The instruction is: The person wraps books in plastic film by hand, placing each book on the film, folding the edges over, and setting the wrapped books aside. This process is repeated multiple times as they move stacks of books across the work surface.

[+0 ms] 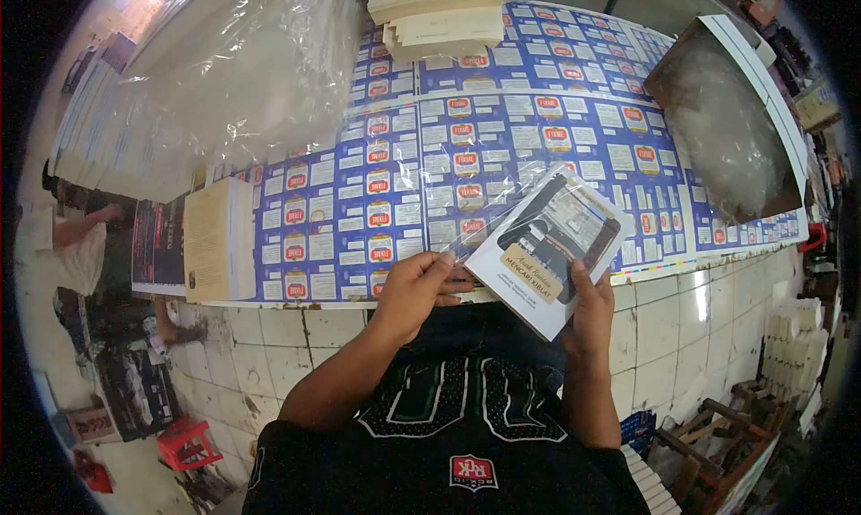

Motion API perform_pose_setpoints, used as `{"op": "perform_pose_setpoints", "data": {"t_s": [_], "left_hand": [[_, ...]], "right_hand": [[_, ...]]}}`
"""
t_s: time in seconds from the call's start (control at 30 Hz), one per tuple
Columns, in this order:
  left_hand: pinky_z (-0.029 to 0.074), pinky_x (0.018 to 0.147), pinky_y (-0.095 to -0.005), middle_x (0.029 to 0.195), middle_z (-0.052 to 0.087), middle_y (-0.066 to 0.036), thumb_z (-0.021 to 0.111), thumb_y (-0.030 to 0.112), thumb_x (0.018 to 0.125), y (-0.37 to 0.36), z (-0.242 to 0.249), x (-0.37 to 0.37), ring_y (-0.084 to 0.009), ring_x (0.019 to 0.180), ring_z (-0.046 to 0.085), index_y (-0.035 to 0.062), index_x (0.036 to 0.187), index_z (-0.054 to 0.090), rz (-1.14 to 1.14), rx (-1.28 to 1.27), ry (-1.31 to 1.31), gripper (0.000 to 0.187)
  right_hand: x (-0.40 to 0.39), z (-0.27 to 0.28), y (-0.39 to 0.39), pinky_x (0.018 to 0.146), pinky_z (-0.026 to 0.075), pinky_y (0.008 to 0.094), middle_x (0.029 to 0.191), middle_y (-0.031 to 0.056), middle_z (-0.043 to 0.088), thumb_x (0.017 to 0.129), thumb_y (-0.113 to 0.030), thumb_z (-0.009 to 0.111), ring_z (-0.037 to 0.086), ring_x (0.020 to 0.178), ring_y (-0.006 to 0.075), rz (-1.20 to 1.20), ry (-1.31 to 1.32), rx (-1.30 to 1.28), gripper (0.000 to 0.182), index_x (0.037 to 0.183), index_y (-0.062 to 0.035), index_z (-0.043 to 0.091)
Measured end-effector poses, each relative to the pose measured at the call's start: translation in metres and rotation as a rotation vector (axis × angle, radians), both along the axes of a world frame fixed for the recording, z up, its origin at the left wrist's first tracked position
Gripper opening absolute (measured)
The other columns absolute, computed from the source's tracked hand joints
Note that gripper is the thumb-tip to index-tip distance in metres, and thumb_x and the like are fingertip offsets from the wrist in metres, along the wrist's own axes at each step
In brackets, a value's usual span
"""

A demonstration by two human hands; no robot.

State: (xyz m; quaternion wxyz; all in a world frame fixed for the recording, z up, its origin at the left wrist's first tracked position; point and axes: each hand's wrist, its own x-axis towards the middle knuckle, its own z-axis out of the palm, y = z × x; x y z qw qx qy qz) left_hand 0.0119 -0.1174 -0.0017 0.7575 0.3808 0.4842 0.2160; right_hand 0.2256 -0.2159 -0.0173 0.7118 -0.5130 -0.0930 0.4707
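Observation:
A book [529,268] with a white cover and a photo on it is tilted over the table's front edge. My right hand [590,309] grips its lower right side, thumb on the cover. Clear plastic film [484,232] shows at the book's upper left. My left hand [420,291] pinches the film's edge between thumb and fingers, beside the book's left corner. Under both lies the table [377,192], covered with blue printed label sheets.
A large heap of clear plastic [251,75] lies at the back left, by stacked books [215,237]. More stacks [435,13] stand at the back middle. A box [726,120] with plastic is at right. A red stool [188,443] stands lower left; part of a person [76,246] shows far left.

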Motion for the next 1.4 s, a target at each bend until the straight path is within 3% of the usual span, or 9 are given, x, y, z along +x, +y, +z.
{"op": "perform_pose_setpoints", "data": {"t_s": [0.37,0.5,0.57,0.7,0.8,0.93,1.07,1.17,1.4], "left_hand": [[0.056,0.075,-0.0297,0.104,0.068,-0.011,0.059,0.029,0.098,-0.015,0.003,0.019,-0.0183,0.091,0.068,-0.0003,0.118,0.058,-0.051,-0.092,-0.084,0.035],[0.059,0.072,-0.0328,0.102,0.068,-0.011,0.056,0.026,0.099,0.006,0.000,-0.007,-0.0188,0.088,0.069,-0.0017,0.120,0.056,0.051,0.110,-0.039,0.035],[0.059,0.074,-0.0340,0.104,0.067,-0.014,0.058,0.031,0.097,0.027,0.015,-0.030,-0.0211,0.090,0.069,-0.0047,0.122,0.054,-0.039,0.092,0.173,0.044],[0.048,0.093,-0.0476,0.119,0.059,-0.025,0.072,0.046,0.083,0.028,0.049,-0.051,-0.0329,0.122,0.054,-0.0066,0.129,0.050,-0.256,0.819,1.077,0.073],[0.031,0.103,-0.0574,0.128,0.053,-0.028,0.077,0.054,0.072,0.010,0.005,-0.066,-0.0386,0.137,0.035,-0.0041,0.132,0.050,-0.361,1.188,1.029,0.088],[0.020,0.108,-0.0572,0.147,0.038,-0.020,0.081,0.051,0.069,-0.014,-0.016,-0.058,-0.0416,0.137,0.030,0.0051,0.136,0.051,-0.299,1.090,0.995,0.087],[0.021,0.104,-0.0558,0.135,0.052,-0.014,0.077,0.039,0.078,-0.022,-0.013,-0.066,-0.0353,0.131,0.038,0.0083,0.122,0.062,-0.062,1.101,0.980,0.055],[0.024,0.101,-0.0527,0.121,0.061,-0.012,0.073,0.030,0.083,0.002,-0.008,-0.035,-0.0306,0.126,0.043,0.0085,0.106,0.068,-0.009,1.268,1.129,0.032],[0.045,0.079,-0.0457,0.095,0.068,-0.014,0.061,0.018,0.091,0.005,0.014,-0.053,-0.0328,0.093,0.064,0.0052,0.097,0.064,-0.150,0.932,0.976,0.014]], "right_hand": [[-0.038,0.002,0.007,0.088,0.051,0.0333,0.123,0.0158,0.054,0.097,-0.013,0.054,0.059,0.104,0.0224,-0.041,-0.063,-0.033,0.044,0.136,0.0010,0.038],[-0.021,0.025,-0.010,0.077,0.053,0.0341,0.111,0.0115,0.061,0.094,-0.014,0.061,0.061,0.094,0.0198,0.406,0.042,-0.167,0.044,0.131,-0.0001,0.041],[0.010,0.030,-0.016,0.074,0.054,0.0354,0.097,0.0083,0.063,0.079,-0.023,0.081,0.061,0.084,0.0203,1.012,-0.336,-0.374,0.064,0.128,-0.0021,0.046],[0.038,0.044,0.017,0.098,0.045,0.0433,0.125,0.0214,0.053,0.056,-0.027,0.093,0.052,0.117,0.0317,0.604,-1.231,-0.161,0.104,0.139,-0.0016,0.035],[0.044,0.028,0.048,0.116,0.025,0.0463,0.149,0.0261,0.031,0.051,-0.028,0.093,0.026,0.142,0.0351,0.711,-1.325,-0.120,0.124,0.148,-0.0014,0.020],[0.037,0.034,0.063,0.115,0.026,0.0437,0.147,0.0231,0.037,0.060,-0.032,0.090,0.030,0.141,0.0356,0.881,-1.500,-0.038,0.112,0.147,-0.0007,0.027],[0.036,0.048,0.049,0.112,0.030,0.0469,0.139,0.0235,0.046,0.063,-0.031,0.088,0.040,0.134,0.0377,0.760,-0.814,-0.474,0.102,0.144,-0.0003,0.033],[0.024,0.020,0.060,0.099,0.046,0.0455,0.116,0.0267,0.062,0.073,-0.024,0.081,0.057,0.113,0.0452,0.499,-1.793,-0.006,0.081,0.139,-0.0017,0.041],[0.013,0.035,0.048,0.070,0.052,0.0475,0.094,0.0228,0.067,0.088,-0.009,0.062,0.067,0.083,0.0378,0.625,-1.382,-0.327,0.037,0.122,-0.0064,0.050]]}}
